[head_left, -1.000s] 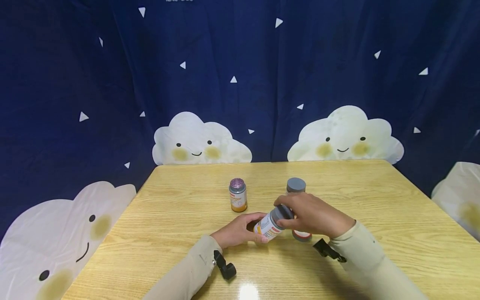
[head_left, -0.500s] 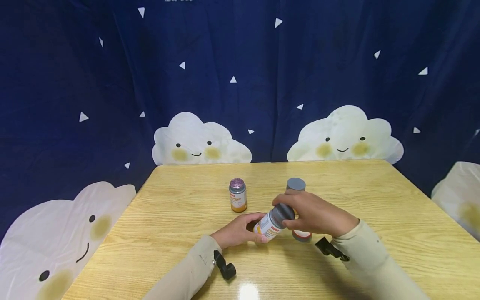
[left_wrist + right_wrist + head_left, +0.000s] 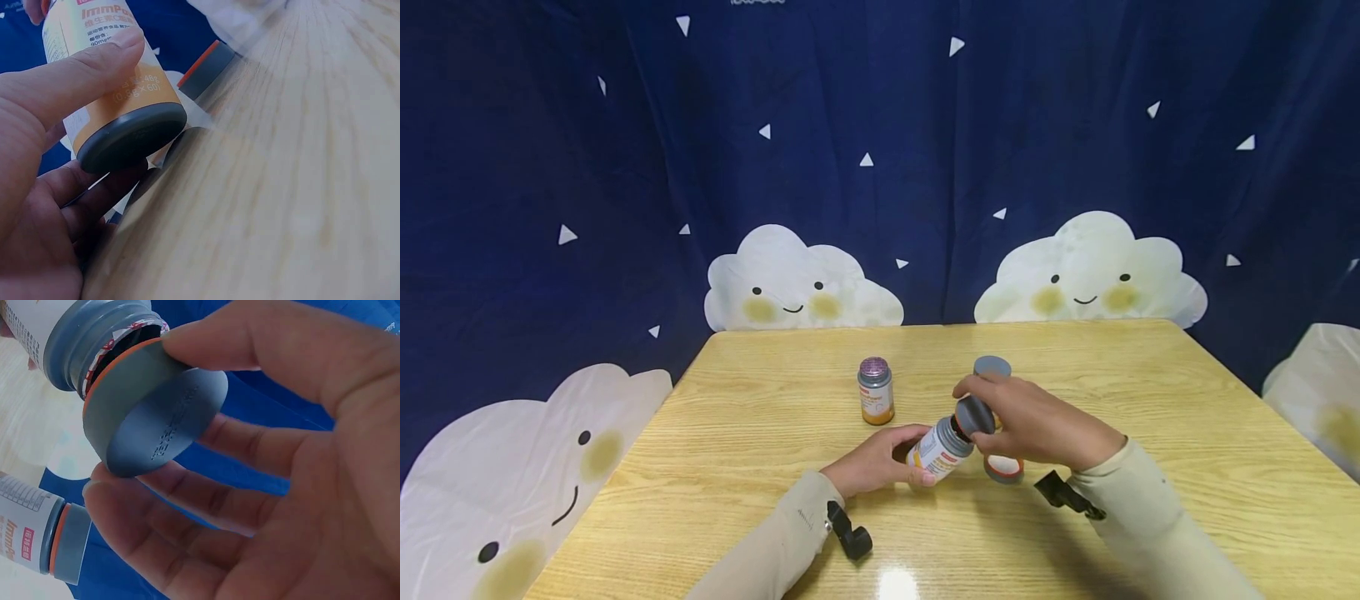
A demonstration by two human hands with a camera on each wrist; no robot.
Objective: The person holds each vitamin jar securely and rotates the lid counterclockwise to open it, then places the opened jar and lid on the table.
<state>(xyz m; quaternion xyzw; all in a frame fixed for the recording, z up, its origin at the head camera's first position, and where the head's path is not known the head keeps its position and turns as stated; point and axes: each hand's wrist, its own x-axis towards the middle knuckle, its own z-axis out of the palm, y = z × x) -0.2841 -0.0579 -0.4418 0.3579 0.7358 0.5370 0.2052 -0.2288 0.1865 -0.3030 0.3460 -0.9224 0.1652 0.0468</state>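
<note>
- Bottle point(image 3: 938, 457) with a white and orange label: tilted over the table point(image 3: 760, 358), its neck leaning toward the right hand point(image 3: 1037, 425).
- Left hand point(image 3: 880, 460): curled round the bottle's lower part, thumb across the label, other fingers around the far side and near the dark base; whether the base touches the table, I cannot tell.
- Right hand: fingers and thumb bent round the edge of a grey cap point(image 3: 976, 415), pinching it.
- Cap: orange-rimmed, off its seat and angled across the bottle's mouth, where a red and white seal edge point(image 3: 103, 353) shows; whether cap and mouth touch is unclear.
- Capped bottle point(image 3: 992, 367): upright behind the right hand, partly hidden by it.
- Loose cap point(image 3: 1003, 468): on the table, pale inside facing up, near the right hand.
- Purple-topped bottle point(image 3: 876, 396): upright, beyond the left hand.
- Behind: blue curtain point(image 3: 820, 100) with white clouds point(image 3: 805, 267).
</note>
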